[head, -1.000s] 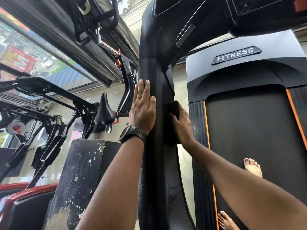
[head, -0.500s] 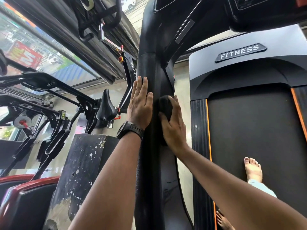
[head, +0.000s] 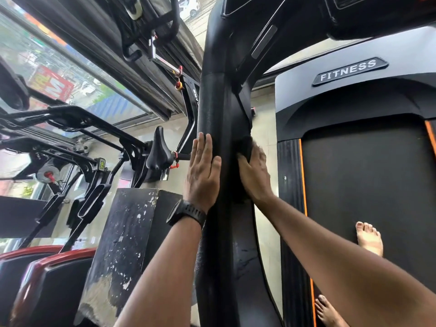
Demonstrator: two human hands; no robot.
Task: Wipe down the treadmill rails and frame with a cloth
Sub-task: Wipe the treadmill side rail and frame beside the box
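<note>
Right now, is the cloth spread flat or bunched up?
Bunched: the black cloth bulges as a wad under the right hand against the treadmill upright.

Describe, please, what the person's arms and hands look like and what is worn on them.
Both arms are bare, with no sleeves in view: the left arm and the right arm. The left wrist carries a black watch with a broad black strap. The left hand and right hand wear no gloves, and no rings show. The right wrist is bare.
</note>
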